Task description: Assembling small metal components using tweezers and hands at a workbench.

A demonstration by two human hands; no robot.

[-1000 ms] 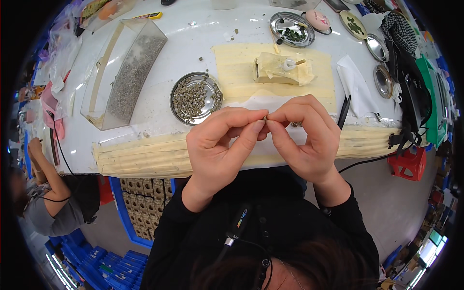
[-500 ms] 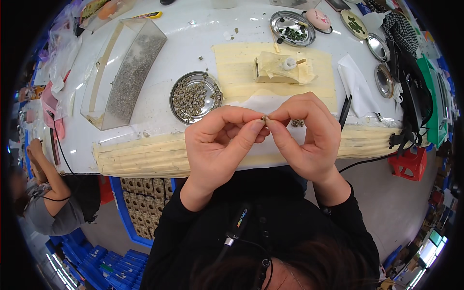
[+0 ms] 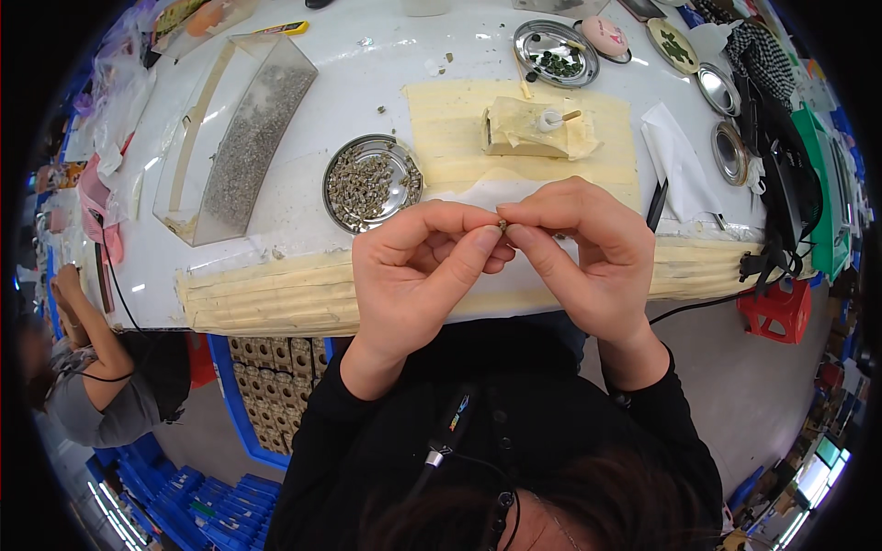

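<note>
A tiny brownish metal part (image 3: 503, 225) is pinched between the fingertips of both hands, above the near edge of the table. My left hand (image 3: 409, 275) grips it with thumb and forefinger, the other fingers curled beneath. From the other side, my right hand (image 3: 588, 262) meets it with thumb and forefinger pressed together. The part's finer shape is too small to make out. Just beyond my left hand lies a round steel dish (image 3: 411, 191) with many small metal pieces (image 3: 360, 186). White paper (image 3: 496, 191) lies behind my fingers.
A clear box (image 3: 188, 216) of small grey pieces stands at left. Beyond my hands, a tape-wrapped block (image 3: 514, 129) holds a small white pot with a stick. A tray of dark green bits (image 3: 556, 64) sits farther back. Black tweezers (image 3: 658, 204) and white cloth (image 3: 680, 161) lie at right.
My right hand has moved slightly right and turned a little, and now hides most of the small pile of pieces behind it. My left hand is nearly still.
</note>
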